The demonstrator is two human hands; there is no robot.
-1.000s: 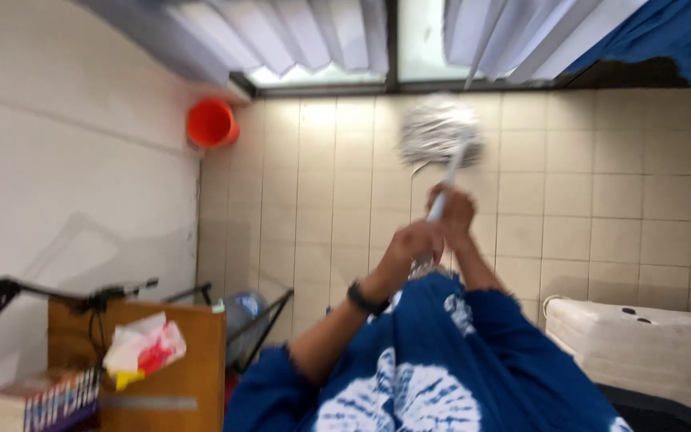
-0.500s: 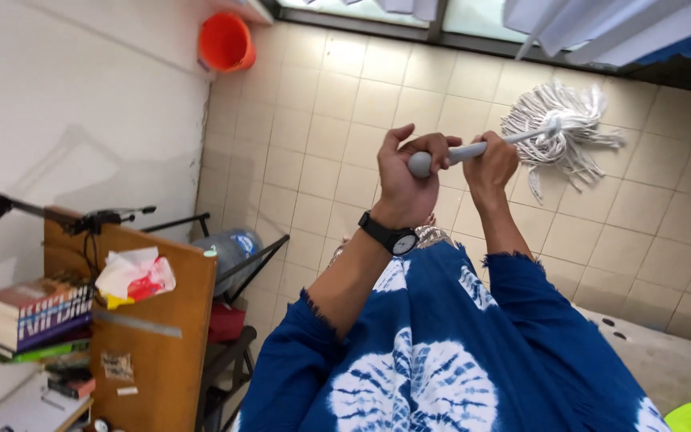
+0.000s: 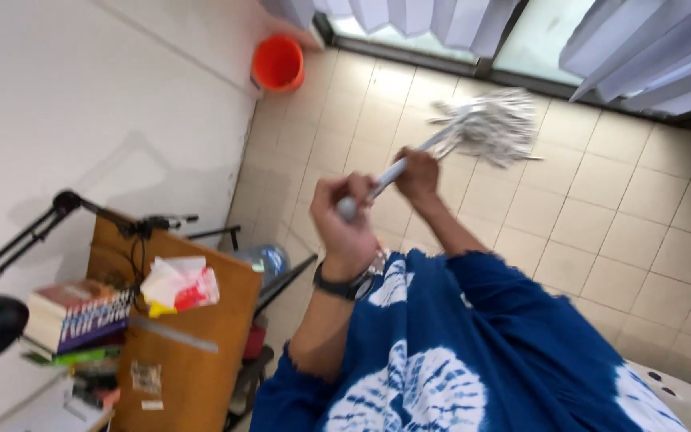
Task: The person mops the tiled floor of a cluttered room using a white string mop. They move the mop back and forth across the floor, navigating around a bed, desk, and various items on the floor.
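Both hands grip mop handle: left hand clenched at its near end, right hand wrapped farther along. Long axis runs diagonally up-right; mop head on tiled floor near window.

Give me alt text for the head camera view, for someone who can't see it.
Both hands grip a grey-handled white string mop on beige floor tiles: left hand at the handle's end, right hand lower. An orange plastic bucket stands by the white wall.
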